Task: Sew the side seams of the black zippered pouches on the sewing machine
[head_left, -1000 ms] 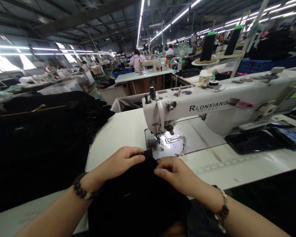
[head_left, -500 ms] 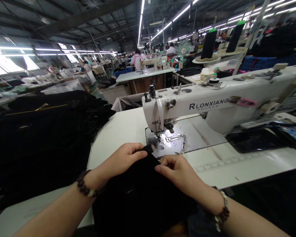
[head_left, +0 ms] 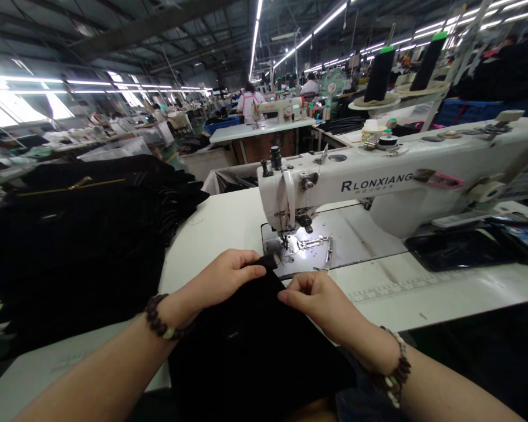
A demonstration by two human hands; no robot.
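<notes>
left hand (head_left: pixel 222 280) pinches black fabric (head_left: pixel 250 346) edge, near needle plate (head_left: pixel 308 246) | right hand (head_left: pixel 314 299) fingers closed on same edge | risk: fingertips close to needle (head_left: pixel 285 239); loose grip could skew fabric

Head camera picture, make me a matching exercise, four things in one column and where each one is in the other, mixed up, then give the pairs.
Things:
1. left hand
2. sewing machine
3. pile of black garments
4. thread cones

Places:
A. heaped on the table's left side
B. pinching the black fabric edge just before the needle plate
C. standing on a rack behind the machine
D. on the white table, right of centre

Pairs: 1-B, 2-D, 3-A, 4-C
</notes>
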